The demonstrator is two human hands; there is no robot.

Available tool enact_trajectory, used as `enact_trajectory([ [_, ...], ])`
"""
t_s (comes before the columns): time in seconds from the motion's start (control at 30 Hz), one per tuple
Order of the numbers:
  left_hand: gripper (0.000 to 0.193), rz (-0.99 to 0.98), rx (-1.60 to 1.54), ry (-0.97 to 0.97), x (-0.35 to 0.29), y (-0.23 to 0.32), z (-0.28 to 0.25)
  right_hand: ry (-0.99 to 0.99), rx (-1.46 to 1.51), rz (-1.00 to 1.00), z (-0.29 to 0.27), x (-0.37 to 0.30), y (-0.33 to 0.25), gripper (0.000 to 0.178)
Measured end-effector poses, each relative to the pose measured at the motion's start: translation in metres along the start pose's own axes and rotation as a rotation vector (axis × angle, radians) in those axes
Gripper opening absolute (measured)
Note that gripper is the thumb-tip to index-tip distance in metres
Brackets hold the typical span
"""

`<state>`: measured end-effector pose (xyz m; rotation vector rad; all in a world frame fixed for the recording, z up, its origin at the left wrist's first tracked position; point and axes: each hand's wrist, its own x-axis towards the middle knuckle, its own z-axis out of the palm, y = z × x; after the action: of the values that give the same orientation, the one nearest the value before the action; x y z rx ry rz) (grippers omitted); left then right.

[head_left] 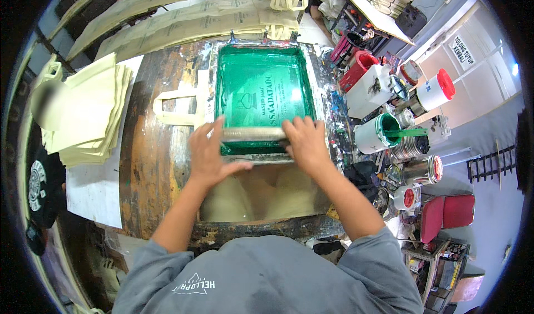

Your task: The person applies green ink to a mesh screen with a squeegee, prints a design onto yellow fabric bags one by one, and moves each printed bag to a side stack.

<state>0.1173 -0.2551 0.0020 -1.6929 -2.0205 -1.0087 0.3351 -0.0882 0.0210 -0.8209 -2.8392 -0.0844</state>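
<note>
Squeegee (253,134) down at six o'clock inside the green screen (242,86), right hand (306,144) at five, fingers clamped on its end, left hand (208,154) blurred at seven, thumb spread, grip hard to tell, pale handle (158,108) at nine.

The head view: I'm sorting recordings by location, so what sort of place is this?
Probably a screen-printing workshop: a framed screen smeared with green lies on a paint-stained table, a green-rimmed white pot stands at its right, and pale fabric bags are stacked at its left.
</note>
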Motion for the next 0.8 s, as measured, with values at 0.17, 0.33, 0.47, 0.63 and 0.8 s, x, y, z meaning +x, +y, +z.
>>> enact_trajectory([
  [0.17, 0.087, -0.359, 0.119, -0.291, -0.068, -0.042, -0.008, 0.066, 0.078, 0.045, 0.007, -0.033, -0.023, 0.06],
  [0.33, 0.083, -0.424, -0.078, -0.211, -0.092, -0.054, -0.002, 0.013, 0.112, 0.073, -0.045, -0.021, -0.022, 0.066],
  [0.47, 0.083, -0.65, -0.711, 0.128, -0.016, -0.009, -0.025, 0.375, -0.063, -0.003, -0.068, 0.013, 0.001, 0.055],
  [0.63, 0.1, -0.602, -0.189, 0.011, 0.002, -0.03, 0.004, 0.515, -0.08, -0.037, -0.14, 0.094, 0.022, 0.048],
  [0.8, 0.073, -0.652, 0.275, -0.239, -0.039, -0.048, 0.042, 0.699, -0.03, -0.042, -0.155, 0.125, 0.032, 0.058],
])
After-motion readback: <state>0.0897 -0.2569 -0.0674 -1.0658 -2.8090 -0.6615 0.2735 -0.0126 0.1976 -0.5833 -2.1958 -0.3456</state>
